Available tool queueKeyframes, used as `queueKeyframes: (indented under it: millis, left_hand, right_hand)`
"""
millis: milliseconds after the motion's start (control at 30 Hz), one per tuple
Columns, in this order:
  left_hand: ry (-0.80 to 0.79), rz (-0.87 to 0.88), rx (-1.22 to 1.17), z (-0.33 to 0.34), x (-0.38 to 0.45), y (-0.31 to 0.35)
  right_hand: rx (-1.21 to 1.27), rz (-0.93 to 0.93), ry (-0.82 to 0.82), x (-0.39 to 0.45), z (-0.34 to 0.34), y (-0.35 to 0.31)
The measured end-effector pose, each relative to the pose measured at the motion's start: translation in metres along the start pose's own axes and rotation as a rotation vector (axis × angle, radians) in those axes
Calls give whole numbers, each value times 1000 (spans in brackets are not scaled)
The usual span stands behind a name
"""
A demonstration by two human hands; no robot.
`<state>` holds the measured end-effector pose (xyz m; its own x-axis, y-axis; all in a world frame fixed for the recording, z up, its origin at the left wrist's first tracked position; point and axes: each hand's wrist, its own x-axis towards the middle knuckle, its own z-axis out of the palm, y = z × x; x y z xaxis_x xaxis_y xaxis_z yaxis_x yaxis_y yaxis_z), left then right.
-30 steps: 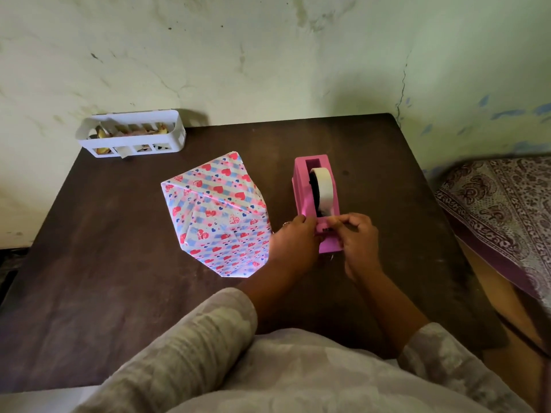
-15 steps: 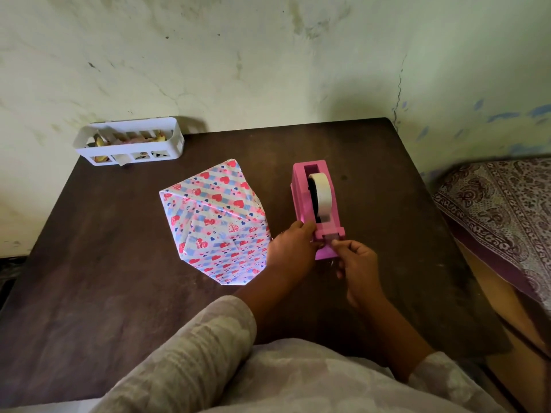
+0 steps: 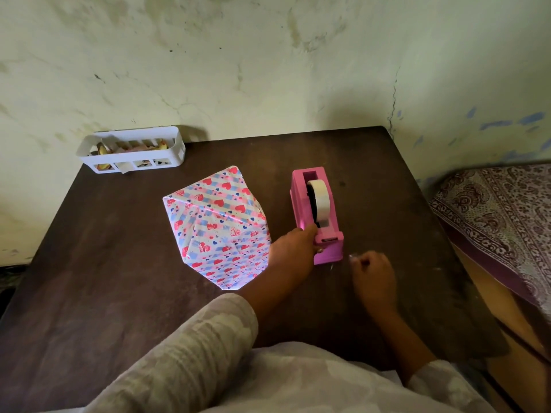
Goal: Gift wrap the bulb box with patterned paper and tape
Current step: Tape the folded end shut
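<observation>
The left hand point(image 3: 293, 253) grips the near end of the pink tape dispenser point(image 3: 317, 214) while the right hand point(image 3: 372, 275) pinches what seems a short tape strip, so I judge the heart-patterned wrapped box point(image 3: 219, 228), just left of both hands on the surface point(image 3: 119, 293), nearly finished, needing final taping.

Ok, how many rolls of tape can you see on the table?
1: the white tape roll sits in the pink plastic tape dispenser, right of the heart-patterned wrapped box. None elsewhere.
</observation>
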<state>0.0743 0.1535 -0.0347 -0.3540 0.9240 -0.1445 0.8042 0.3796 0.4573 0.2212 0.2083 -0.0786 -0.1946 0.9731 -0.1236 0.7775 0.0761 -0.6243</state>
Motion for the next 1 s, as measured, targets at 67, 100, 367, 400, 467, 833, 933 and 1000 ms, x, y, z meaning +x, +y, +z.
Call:
queueKeyframes:
  millis: [67,100,367,400,467,833,933,1000]
  left_hand:
    - [-38,-3,18,-1,-3,0]
    - [-65,2,34,-2,-4,1]
    - [166,131,-53,-62,-49,12]
    - [243,203,-105,-73,-56,13]
    - [394,316,-216,-96,-69,5]
    - [567,-528,-222,-126,-65,-108]
    - [668,-510,-581,-120,-65,-102]
    - [720,-492,-633,-117,-66,-92]
  right_hand:
    - [119,21,-3,-1,-10,6]
    - [211,3,-5,-2,-15,2]
    - [491,-212,-103,-7,-45,-80]
    - [526,-229,-167,-7,-48,-90]
    - [572,-288,-300,-11,-49,-111]
    - [488,-623,-568,-34,-44,-200]
    - [470,-608,-676,-37,-42,-214]
    - [432,-587,-700,-35,-37,-221]
